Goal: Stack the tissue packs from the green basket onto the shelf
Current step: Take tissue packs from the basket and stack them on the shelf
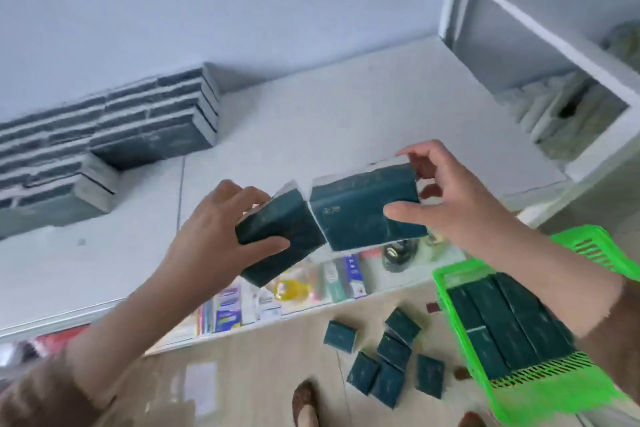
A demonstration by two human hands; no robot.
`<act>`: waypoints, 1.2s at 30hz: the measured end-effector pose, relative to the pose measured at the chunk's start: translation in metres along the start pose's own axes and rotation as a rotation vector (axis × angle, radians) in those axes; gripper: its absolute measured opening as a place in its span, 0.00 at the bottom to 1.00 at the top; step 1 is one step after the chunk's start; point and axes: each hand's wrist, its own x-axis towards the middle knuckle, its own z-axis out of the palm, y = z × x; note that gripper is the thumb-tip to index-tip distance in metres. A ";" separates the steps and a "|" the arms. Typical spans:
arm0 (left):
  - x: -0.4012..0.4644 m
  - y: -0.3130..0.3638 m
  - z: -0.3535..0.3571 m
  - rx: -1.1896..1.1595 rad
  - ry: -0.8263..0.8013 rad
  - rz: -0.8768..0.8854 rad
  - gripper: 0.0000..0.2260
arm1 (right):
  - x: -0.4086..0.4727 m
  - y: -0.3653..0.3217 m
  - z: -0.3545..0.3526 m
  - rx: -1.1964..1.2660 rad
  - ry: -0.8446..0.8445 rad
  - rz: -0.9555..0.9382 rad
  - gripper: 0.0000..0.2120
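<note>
green plastic basket [450, 279], glossy tissue packs [367, 215]

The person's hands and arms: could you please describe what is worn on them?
Both hands, left and right, are bare, with no gloves, rings or watch visible. Brown sleeves sit pushed up near the elbows, leaving the forearms uncovered.

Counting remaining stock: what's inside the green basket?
The green basket holds dark teal tissue packs lying flat in rows. The right forearm covers part of it, and any lower layers are hidden.
</note>
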 end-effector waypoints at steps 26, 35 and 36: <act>0.148 -0.349 -0.077 0.418 0.269 -0.058 0.22 | 0.273 -0.034 0.346 -0.266 0.240 -0.041 0.22; 0.116 -0.296 -0.063 0.343 0.253 0.039 0.26 | 0.221 -0.030 0.306 -0.028 0.078 0.061 0.37; 0.110 -0.277 -0.055 0.301 0.252 0.086 0.25 | 0.202 -0.030 0.292 -0.055 0.106 0.038 0.33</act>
